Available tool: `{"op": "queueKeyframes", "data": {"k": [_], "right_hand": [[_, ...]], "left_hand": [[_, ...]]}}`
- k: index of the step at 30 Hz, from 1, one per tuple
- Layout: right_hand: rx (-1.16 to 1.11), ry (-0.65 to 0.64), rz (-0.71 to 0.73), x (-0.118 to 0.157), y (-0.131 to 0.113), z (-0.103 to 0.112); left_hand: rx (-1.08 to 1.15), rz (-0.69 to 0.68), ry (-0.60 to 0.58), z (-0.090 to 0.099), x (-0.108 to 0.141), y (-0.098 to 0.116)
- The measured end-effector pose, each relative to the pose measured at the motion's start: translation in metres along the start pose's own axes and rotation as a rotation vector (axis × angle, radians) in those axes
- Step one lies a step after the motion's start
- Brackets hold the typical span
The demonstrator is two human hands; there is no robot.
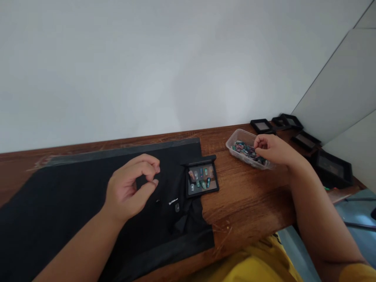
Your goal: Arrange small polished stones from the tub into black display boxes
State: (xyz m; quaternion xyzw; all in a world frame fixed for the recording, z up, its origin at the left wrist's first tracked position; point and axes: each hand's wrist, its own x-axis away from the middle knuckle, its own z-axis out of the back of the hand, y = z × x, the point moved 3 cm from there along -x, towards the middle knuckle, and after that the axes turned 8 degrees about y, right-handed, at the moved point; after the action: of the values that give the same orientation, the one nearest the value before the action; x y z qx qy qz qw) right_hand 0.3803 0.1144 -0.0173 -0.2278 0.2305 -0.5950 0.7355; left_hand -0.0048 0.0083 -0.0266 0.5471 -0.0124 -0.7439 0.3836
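My left hand (132, 184) hovers above a black mat (73, 203), its thumb and fingers curled close together. Anything between those fingertips is too small or hidden to make out. To its right, a black display case (217, 181) lies tilted at the mat's edge, with several decorated false nails (203, 184) in two rows. My right hand (272, 149) is at the right side of a clear plastic tub (235, 135), fingers bent in over a heap of colourful false nails (244, 148). What its fingertips grip is hidden.
A small silvery strip (173, 201) and a small clear piece (177, 207) lie on the mat. Several black frame-like cases (261, 125) stand at the back right of the wooden table (246, 199), near a larger black case (333, 166). A white wall (147, 70) rises behind.
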Motion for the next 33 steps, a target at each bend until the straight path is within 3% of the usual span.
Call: {"op": "queueKeyframes", "data": {"k": [17,24,29,33], "right_hand": [[-0.006,0.052,-0.042,0.002,-0.007,0.0],[-0.088,0.284,-0.044,0.003,-0.014,0.012],[-0.048,0.162,-0.017,0.001,-0.015,0.002],[0.057,0.132,0.062,-0.001,-0.019,-0.009]], "left_hand": [[0.026,-0.004,0.067,-0.003,-0.001,-0.001],[0.005,0.011,0.035,-0.003,-0.002,-0.001],[0.004,0.125,0.055,0.0,-0.001,-0.003],[0.015,0.128,0.04,-0.002,0.001,-0.005]]}}
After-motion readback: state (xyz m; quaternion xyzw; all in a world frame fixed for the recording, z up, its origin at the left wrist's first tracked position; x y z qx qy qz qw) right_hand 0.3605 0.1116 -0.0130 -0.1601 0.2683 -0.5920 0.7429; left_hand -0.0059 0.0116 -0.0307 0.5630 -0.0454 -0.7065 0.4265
